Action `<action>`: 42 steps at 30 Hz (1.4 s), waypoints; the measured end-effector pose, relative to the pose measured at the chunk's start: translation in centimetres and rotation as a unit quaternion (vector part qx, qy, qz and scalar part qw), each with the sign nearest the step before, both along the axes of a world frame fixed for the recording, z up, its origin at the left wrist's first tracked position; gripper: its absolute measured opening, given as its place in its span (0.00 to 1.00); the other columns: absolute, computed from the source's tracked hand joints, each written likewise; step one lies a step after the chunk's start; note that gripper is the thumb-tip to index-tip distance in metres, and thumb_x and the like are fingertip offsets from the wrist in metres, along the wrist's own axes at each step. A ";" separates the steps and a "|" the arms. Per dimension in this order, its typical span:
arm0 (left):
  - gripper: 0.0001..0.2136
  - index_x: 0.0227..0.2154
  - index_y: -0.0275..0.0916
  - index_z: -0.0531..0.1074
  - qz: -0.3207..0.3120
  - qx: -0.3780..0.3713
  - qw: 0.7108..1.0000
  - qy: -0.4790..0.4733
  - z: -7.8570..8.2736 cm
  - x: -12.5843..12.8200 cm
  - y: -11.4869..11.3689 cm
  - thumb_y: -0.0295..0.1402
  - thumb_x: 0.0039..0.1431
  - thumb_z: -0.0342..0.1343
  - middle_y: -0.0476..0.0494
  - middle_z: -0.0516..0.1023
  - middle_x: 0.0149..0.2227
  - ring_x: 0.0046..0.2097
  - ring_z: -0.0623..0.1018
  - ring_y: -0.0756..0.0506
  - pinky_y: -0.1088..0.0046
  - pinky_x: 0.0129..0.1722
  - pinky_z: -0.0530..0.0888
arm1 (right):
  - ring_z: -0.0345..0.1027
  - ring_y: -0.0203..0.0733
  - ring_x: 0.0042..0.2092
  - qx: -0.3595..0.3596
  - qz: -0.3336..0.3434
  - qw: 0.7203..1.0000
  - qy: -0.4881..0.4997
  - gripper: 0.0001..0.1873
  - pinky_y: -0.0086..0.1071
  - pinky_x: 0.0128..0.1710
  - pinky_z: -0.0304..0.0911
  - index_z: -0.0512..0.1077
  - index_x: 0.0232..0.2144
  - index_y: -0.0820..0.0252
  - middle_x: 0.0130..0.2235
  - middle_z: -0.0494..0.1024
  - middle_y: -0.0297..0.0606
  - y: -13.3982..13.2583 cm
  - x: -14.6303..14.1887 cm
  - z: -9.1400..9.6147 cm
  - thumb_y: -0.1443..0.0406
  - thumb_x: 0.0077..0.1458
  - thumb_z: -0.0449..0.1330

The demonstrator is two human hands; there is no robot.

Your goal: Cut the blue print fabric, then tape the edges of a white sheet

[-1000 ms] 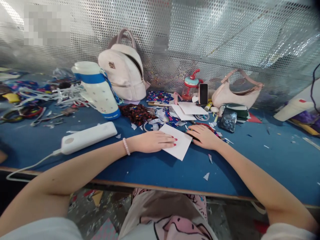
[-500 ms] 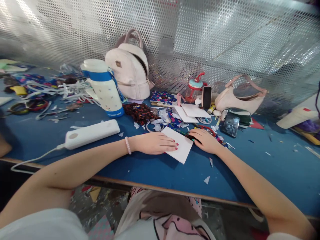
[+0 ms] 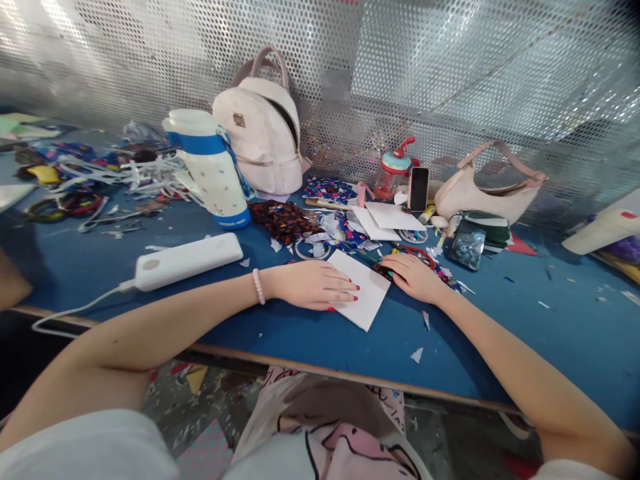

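My left hand (image 3: 313, 285) lies flat, fingers stretched out, pressing on a white sheet of paper (image 3: 367, 297) on the blue table (image 3: 310, 333). A pink bead bracelet (image 3: 258, 287) is on that wrist. My right hand (image 3: 415, 277) rests at the paper's right edge. Its fingers curl down over a small dark object that I cannot make out. A red loop handle (image 3: 414, 251), perhaps of scissors, shows just behind that hand.
A white power bank (image 3: 187, 260) with a cable lies to the left. Behind it stand a white and blue flask (image 3: 210, 170) and a cream backpack (image 3: 263, 130). Further right are paper sheets (image 3: 385, 220), a phone (image 3: 419, 189), a pink handbag (image 3: 487, 190) and scattered scraps.
The view has shifted slightly. My right hand's fingers have curled in at the paper's edge; my left hand stays flat on the paper.
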State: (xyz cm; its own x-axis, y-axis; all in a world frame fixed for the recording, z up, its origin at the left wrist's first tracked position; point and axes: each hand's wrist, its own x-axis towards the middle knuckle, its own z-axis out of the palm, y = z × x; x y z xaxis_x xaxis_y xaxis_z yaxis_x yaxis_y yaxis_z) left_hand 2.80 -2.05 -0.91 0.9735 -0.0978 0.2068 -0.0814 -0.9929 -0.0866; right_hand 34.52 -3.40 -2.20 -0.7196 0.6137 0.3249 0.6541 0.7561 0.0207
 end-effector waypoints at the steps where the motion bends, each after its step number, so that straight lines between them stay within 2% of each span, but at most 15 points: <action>1: 0.18 0.55 0.36 0.69 0.001 -0.002 1.000 -0.004 0.0 0.0 0.0 0.36 0.70 0.41 0.35 0.70 0.59 0.58 0.72 0.39 0.62 0.56 0.69 | 0.70 0.51 0.52 0.002 0.001 1.000 -0.002 0.18 0.52 0.50 0.68 0.72 0.48 0.61 0.49 0.77 0.50 0.0 0.0 0.0 0.69 0.61 0.47; 4: 0.19 0.56 0.35 0.68 0.043 -0.038 0.998 -0.020 0.0 -0.1 -0.1 0.37 0.69 0.42 0.35 0.70 0.59 0.59 0.69 0.38 0.59 0.58 0.67 | 0.71 0.50 0.51 0.016 -0.005 1.000 -0.013 0.17 0.50 0.50 0.68 0.72 0.48 0.61 0.48 0.77 0.49 -0.1 -0.1 0.0 0.69 0.61 0.47; 8: 0.22 0.59 0.37 0.64 0.116 -0.105 0.987 -0.027 -0.3 -0.3 0.3 0.41 0.67 0.47 0.36 0.63 0.63 0.67 0.57 0.34 0.51 0.65 0.56 | 0.71 0.50 0.50 0.031 -0.019 0.999 -0.012 0.17 0.49 0.50 0.68 0.72 0.47 0.61 0.48 0.78 0.49 -0.1 -0.3 0.0 0.70 0.61 0.48; 12: 0.23 0.61 0.38 0.62 0.131 -0.152 0.980 0.007 -0.4 -0.5 0.6 0.42 0.67 0.46 0.37 0.58 0.66 0.68 0.52 0.34 0.51 0.66 0.54 | 0.72 0.49 0.48 0.049 -0.038 0.998 0.002 0.16 0.47 0.49 0.69 0.72 0.46 0.62 0.46 0.78 0.48 -0.1 -0.6 -0.2 0.70 0.61 0.47; 16: 0.23 0.59 0.36 0.64 0.093 -0.164 0.982 0.012 -0.3 -0.6 0.2 0.42 0.67 0.45 0.35 0.60 0.65 0.67 0.57 0.36 0.56 0.65 0.58 | 0.72 0.49 0.47 0.068 -0.049 0.996 0.023 0.15 0.46 0.47 0.70 0.73 0.45 0.63 0.45 0.78 0.48 -0.1 -0.6 -0.2 0.70 0.62 0.48; 21: 0.23 0.58 0.34 0.65 0.072 -0.162 0.984 -0.036 -0.1 -0.6 -0.1 0.42 0.69 0.37 0.33 0.67 0.60 0.61 0.68 0.38 0.62 0.57 0.68 | 0.73 0.48 0.41 0.095 -0.055 0.993 0.041 0.14 0.44 0.44 0.71 0.74 0.41 0.64 0.40 0.79 0.47 0.2 -0.4 0.0 0.70 0.61 0.49; 26: 0.22 0.53 0.33 0.69 0.061 -0.152 0.985 -0.060 -0.3 -0.5 0.3 0.40 0.70 0.36 0.33 0.74 0.54 0.56 0.72 0.39 0.63 0.56 0.69 | 0.73 0.46 0.38 0.098 -0.047 0.993 0.036 0.13 0.40 0.40 0.70 0.76 0.35 0.63 0.36 0.79 0.45 0.4 -0.1 0.1 0.72 0.60 0.50; 31: 0.21 0.53 0.36 0.69 0.082 -0.168 0.981 -0.049 -0.6 -0.6 0.4 0.39 0.69 0.37 0.35 0.75 0.53 0.54 0.73 0.40 0.62 0.55 0.70 | 0.74 0.48 0.40 0.108 -0.086 0.990 0.015 0.15 0.40 0.40 0.69 0.76 0.37 0.63 0.38 0.80 0.45 0.5 0.1 0.3 0.73 0.59 0.49; 35: 0.18 0.53 0.36 0.69 0.133 -0.203 0.966 -0.083 -1.1 -0.3 0.7 0.36 0.69 0.41 0.35 0.74 0.54 0.57 0.71 0.42 0.61 0.58 0.68 | 0.74 0.48 0.41 0.094 -0.116 0.989 0.003 0.15 0.40 0.39 0.68 0.76 0.37 0.62 0.38 0.80 0.45 0.6 0.9 1.2 0.72 0.59 0.49; 38: 0.17 0.55 0.36 0.67 0.162 -0.214 0.959 -0.091 -1.4 -0.1 1.1 0.35 0.68 0.43 0.34 0.70 0.57 0.58 0.70 0.42 0.60 0.59 0.67 | 0.73 0.48 0.41 0.087 -0.150 0.985 0.027 0.14 0.41 0.41 0.68 0.75 0.36 0.61 0.39 0.79 0.45 0.7 2.0 2.2 0.72 0.58 0.49; 42: 0.17 0.55 0.36 0.67 0.166 -0.187 0.966 -0.067 -1.3 0.0 1.0 0.35 0.68 0.43 0.35 0.70 0.57 0.58 0.70 0.41 0.60 0.59 0.67 | 0.73 0.49 0.41 0.073 -0.205 0.974 0.067 0.15 0.42 0.42 0.67 0.75 0.36 0.61 0.39 0.79 0.46 0.8 3.7 3.3 0.70 0.58 0.48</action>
State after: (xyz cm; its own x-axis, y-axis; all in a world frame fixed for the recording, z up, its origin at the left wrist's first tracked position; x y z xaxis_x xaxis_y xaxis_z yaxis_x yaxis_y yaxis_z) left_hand 2.75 -1.03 -2.19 0.9001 0.3222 0.2933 0.2347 -0.9257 0.2965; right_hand 38.18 -2.62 1.06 -0.3681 0.7805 0.5053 0.9049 0.4256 0.0017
